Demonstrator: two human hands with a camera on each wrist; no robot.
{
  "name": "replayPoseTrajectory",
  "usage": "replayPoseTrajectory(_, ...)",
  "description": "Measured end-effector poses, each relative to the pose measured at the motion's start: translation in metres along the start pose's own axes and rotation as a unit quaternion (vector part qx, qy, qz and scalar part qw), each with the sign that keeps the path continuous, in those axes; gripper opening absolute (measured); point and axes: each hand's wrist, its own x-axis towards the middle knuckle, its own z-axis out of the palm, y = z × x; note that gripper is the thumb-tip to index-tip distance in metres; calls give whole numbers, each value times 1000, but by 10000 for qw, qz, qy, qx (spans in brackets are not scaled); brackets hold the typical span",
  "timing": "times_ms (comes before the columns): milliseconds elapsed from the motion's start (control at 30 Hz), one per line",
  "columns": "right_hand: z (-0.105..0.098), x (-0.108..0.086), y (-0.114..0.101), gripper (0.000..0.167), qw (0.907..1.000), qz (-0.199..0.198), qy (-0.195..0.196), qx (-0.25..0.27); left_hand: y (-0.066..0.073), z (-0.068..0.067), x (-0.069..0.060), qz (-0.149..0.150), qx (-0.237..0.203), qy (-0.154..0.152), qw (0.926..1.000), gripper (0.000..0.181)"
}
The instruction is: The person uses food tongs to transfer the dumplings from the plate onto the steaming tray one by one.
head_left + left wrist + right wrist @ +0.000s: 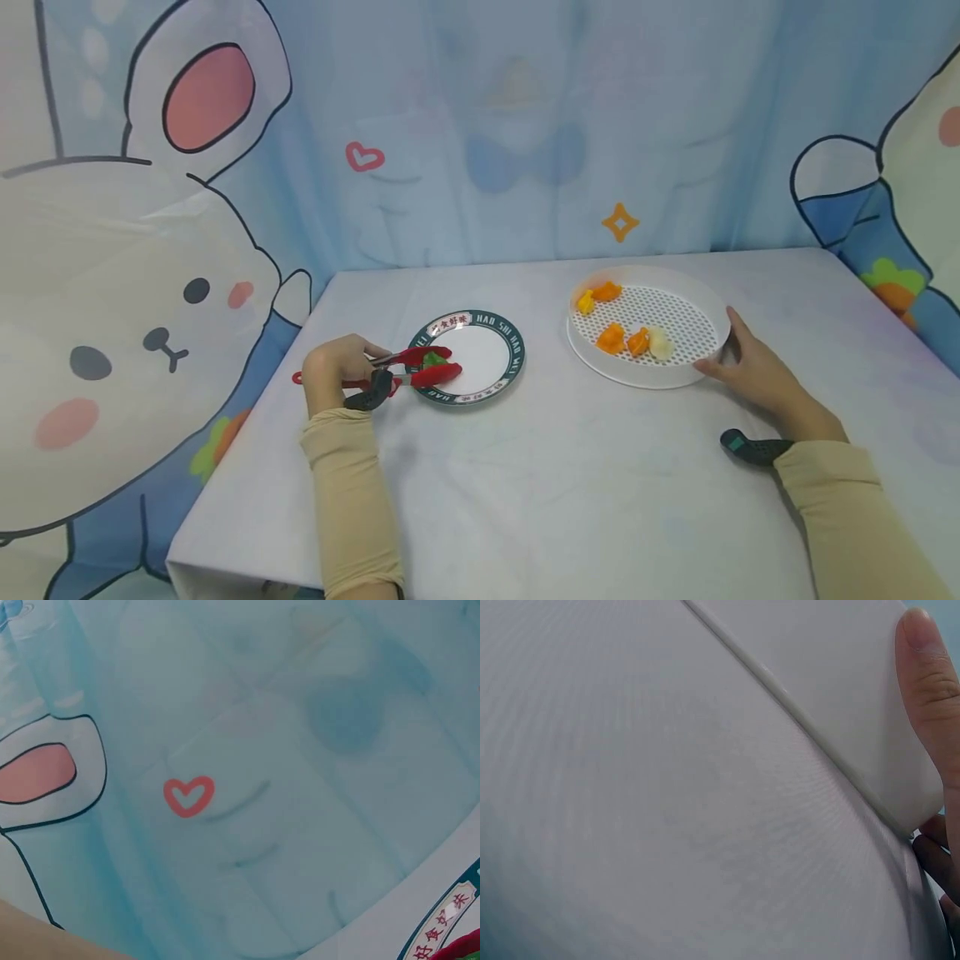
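My left hand (341,365) grips a pair of red-tipped tongs (435,374) with metal arms. Between the tong tips is a small green piece (433,360), partly hidden, over the left part of a white plate (486,358) with a dark green lettered rim. My right hand (757,375) holds the right side of a round white strainer basket (645,377) with a perforated base. In the right wrist view, the thumb (930,690) lies against the basket's outer wall, fingers at its lower edge. Inside are several orange and yellow pieces (611,338) and a pale one (660,343).
A white cloth (555,483) covers the table. Behind it hangs a blue curtain (420,200) printed with cartoon figures. The plate stands left of the basket, with a gap between them. The table's left edge lies near the left forearm.
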Motion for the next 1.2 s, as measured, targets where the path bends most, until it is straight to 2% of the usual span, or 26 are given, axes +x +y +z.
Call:
replayPoseTrajectory(133,0,-2,1,120,10000,-35,38,27,4,1,6,233,-91,208,9995,50)
replayPoseTrajectory(300,3,-4,1,120,10000,-26,13,74,9,0,6,410,12,90,9991,55)
replayPoseTrajectory(433,5,-3,2,121,10000,-12,71,35,12,-1,5,555,159,162,9982,54)
replayPoseTrajectory(633,3,-3,1,121,10000,-20,61,-28,7,1,7,874,314,297,9952,58)
replayPoseTrajectory(767,1,-3,0,120,9999,-69,81,-54,4,4,12,742,227,398,9962,62)
replayPoseTrajectory(933,3,-2,2,120,10000,-36,32,-54,1,9,15,338,130,241,9991,69)
replayPoseTrajectory(1200,4,-3,4,120,9999,-45,79,-52,-2,11,13,293,399,134,9987,59)
